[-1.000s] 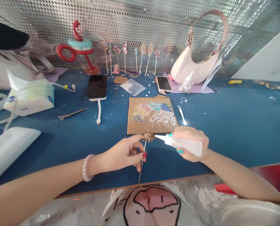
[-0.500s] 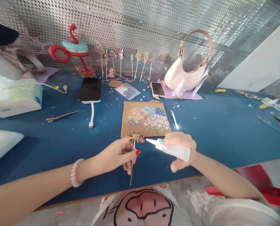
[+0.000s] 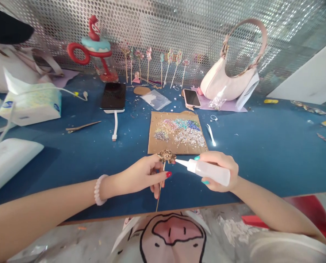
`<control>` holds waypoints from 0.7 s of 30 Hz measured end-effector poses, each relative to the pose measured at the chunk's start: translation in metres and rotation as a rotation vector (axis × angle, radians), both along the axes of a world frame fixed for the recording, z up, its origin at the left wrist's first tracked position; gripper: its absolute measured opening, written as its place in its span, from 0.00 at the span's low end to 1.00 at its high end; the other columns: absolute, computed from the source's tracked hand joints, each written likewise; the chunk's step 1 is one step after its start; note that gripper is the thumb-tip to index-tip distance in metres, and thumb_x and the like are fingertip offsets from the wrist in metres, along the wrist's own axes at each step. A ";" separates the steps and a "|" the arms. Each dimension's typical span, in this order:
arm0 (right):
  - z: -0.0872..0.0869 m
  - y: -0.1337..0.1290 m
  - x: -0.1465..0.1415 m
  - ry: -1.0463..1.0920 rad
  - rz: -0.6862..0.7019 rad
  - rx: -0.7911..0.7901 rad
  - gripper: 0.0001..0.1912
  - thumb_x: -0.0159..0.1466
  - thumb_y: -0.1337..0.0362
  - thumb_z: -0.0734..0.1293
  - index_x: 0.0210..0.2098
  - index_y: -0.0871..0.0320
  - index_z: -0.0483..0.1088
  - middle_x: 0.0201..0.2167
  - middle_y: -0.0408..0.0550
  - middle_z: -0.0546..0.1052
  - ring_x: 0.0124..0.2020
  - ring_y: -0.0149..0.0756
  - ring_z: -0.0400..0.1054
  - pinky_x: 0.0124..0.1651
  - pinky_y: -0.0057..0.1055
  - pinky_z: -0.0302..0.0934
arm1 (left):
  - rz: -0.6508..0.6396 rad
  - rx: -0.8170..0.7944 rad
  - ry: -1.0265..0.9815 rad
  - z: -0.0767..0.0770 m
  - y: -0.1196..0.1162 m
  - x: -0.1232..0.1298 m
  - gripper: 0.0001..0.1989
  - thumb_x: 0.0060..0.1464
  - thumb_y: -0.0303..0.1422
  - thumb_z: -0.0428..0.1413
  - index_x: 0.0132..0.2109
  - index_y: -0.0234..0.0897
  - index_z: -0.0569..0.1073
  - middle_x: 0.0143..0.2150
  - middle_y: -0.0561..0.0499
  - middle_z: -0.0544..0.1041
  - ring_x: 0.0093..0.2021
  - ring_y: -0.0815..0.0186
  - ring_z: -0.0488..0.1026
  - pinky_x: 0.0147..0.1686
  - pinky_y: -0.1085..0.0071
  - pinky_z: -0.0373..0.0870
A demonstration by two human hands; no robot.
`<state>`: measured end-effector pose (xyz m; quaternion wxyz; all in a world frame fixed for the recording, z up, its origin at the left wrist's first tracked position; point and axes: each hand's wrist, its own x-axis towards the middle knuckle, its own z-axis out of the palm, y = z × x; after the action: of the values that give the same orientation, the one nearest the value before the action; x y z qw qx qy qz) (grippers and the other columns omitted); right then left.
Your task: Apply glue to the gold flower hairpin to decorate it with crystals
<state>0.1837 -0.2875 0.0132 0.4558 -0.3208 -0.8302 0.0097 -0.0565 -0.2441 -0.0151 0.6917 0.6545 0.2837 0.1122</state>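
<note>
My left hand (image 3: 152, 175) is closed on a gold-coloured hairpin (image 3: 167, 157), a long thin stick with a flower-shaped ornament at its top. The ornament stands upright above my fingers, and the stick slants down past them towards the table's front edge. In my right hand (image 3: 223, 166) a white glue bottle (image 3: 212, 172) lies nearly level, gripped between thumb and fingers. Its narrow nozzle points left, the tip at or just beside the ornament's right edge; whether they touch I cannot tell. Behind both hands is a cardboard piece (image 3: 154, 148) with small rhinestones (image 3: 188, 137) heaped by colour.
White tweezers (image 3: 211, 135) lie right of the cardboard. Farther back are a phone (image 3: 192, 98), a pink handbag (image 3: 220, 84), a power bank (image 3: 112, 96) with a cable and a red-handled cup (image 3: 105, 62). Decorated sticks (image 3: 168, 69) stand along the perforated metal wall (image 3: 157, 22).
The glue bottle's nozzle has come closer to the hairpin's ornament, and my right thumb now presses the bottle's underside. The whole view has shifted, so the table's things appear farther right.
</note>
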 end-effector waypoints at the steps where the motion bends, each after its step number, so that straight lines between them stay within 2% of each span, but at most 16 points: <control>1: 0.000 0.000 0.000 -0.004 -0.005 0.006 0.15 0.62 0.53 0.64 0.41 0.56 0.71 0.27 0.46 0.79 0.24 0.32 0.74 0.26 0.25 0.68 | -0.003 0.008 -0.008 0.000 0.000 0.000 0.14 0.61 0.40 0.52 0.31 0.35 0.63 0.19 0.58 0.70 0.19 0.70 0.76 0.20 0.80 0.70; 7: 0.000 0.001 0.000 -0.016 -0.021 0.026 0.13 0.62 0.54 0.64 0.38 0.56 0.71 0.25 0.46 0.78 0.24 0.32 0.74 0.27 0.25 0.68 | -0.003 0.004 -0.004 0.002 -0.001 0.000 0.09 0.61 0.36 0.52 0.36 0.37 0.60 0.24 0.60 0.71 0.18 0.72 0.75 0.19 0.81 0.70; 12: -0.004 0.004 0.000 -0.002 0.053 0.033 0.11 0.63 0.55 0.63 0.38 0.56 0.70 0.22 0.44 0.76 0.21 0.31 0.70 0.23 0.26 0.66 | -0.036 0.026 0.009 0.003 -0.002 -0.001 0.08 0.62 0.35 0.51 0.38 0.39 0.58 0.25 0.62 0.71 0.18 0.72 0.75 0.19 0.80 0.71; 16: -0.005 0.004 0.000 0.002 0.067 0.011 0.10 0.62 0.57 0.64 0.38 0.55 0.71 0.22 0.44 0.75 0.20 0.31 0.69 0.21 0.27 0.64 | -0.043 0.046 0.022 0.003 -0.002 -0.001 0.10 0.62 0.36 0.51 0.36 0.39 0.58 0.22 0.63 0.69 0.18 0.71 0.75 0.19 0.79 0.71; 21: -0.005 0.003 0.000 -0.029 0.044 0.023 0.09 0.61 0.58 0.65 0.38 0.55 0.71 0.22 0.43 0.75 0.22 0.32 0.70 0.24 0.28 0.67 | -0.045 0.057 0.022 0.002 -0.002 0.000 0.11 0.62 0.36 0.51 0.35 0.39 0.57 0.21 0.63 0.68 0.18 0.71 0.75 0.19 0.79 0.71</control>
<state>0.1839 -0.2843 0.0078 0.4470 -0.2974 -0.8436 0.0055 -0.0564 -0.2456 -0.0126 0.6720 0.6814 0.2732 0.0974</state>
